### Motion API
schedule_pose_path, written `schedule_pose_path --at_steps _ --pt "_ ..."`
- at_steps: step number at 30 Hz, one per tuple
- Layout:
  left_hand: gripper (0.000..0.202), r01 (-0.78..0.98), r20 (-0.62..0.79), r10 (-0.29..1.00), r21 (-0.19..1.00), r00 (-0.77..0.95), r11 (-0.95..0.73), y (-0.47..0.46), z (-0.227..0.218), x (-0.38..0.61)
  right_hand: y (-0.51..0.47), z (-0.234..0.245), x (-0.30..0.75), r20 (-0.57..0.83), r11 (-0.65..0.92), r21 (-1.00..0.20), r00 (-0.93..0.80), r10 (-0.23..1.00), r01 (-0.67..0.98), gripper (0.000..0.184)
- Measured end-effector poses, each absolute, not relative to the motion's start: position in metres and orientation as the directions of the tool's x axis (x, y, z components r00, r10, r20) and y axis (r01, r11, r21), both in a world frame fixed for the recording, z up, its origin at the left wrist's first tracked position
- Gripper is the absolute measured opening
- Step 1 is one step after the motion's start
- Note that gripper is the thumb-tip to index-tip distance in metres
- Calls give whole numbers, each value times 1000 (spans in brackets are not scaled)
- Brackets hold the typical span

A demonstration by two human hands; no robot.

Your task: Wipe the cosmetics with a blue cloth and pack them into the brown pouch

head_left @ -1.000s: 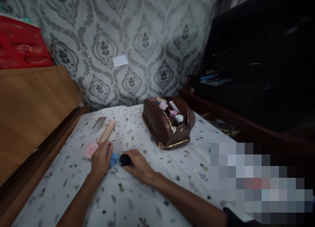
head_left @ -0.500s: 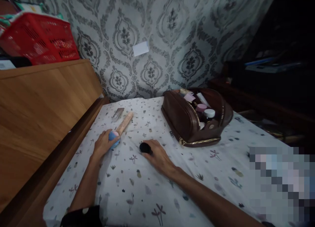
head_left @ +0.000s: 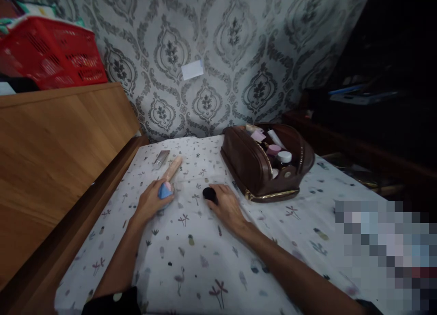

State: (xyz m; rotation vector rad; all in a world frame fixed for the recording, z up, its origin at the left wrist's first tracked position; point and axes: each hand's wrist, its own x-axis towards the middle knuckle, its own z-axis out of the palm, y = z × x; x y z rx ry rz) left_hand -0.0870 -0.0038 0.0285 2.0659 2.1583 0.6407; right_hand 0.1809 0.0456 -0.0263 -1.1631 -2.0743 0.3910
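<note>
My left hand (head_left: pixel 150 202) is closed round a small blue-and-pink item (head_left: pixel 165 190), whose kind I cannot make out, low over the cloth. Just beyond it lies a beige tube (head_left: pixel 174 166), its near end hidden by the item and fingers. A small silvery, clear-ended tube (head_left: pixel 161 160) rests farther back. My right hand (head_left: pixel 229 208) grips a short item with a round black top (head_left: pixel 209 195); the fingers cover its lower part. To the right of that hand stands a brown cosmetic bag (head_left: pixel 244 162), unzipped, with several jars and tubes inside, including a white-lidded jar (head_left: pixel 284 157).
A white printed cloth (head_left: pixel 201 265) covers the surface. Along the left runs a wooden panel (head_left: pixel 68 137) with a red basket (head_left: pixel 68 53) on top. Patterned wallpaper (head_left: pixel 235 55) is behind. A blurred-out patch (head_left: pixel 378 246) covers the right front.
My right hand has shifted right and away from me with the black-topped item, closer to the bag. My left hand has moved slightly right with the blue-and-pink item. The view has turned a little.
</note>
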Motion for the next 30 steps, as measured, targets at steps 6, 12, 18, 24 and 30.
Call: schedule_pose_path --at_steps 6,12,18,24,30 --pt "64 863 282 955 457 90 -216 -8 23 -41 31 -15 175 561 773 -481 -533 634 413 61" --pt "40 787 318 934 529 165 -319 -17 17 -15 22 -10 171 508 761 -521 -576 641 386 63" --pt "32 811 290 945 511 149 -285 -16 11 -12 23 -12 172 458 737 -529 -590 665 420 56" --pt "28 789 325 939 544 113 -284 -12 11 -15 21 -15 172 435 754 -488 -627 646 439 71" --pt "23 735 310 950 634 43 -240 -8 8 -20 24 -22 170 446 774 -479 -644 621 415 81"
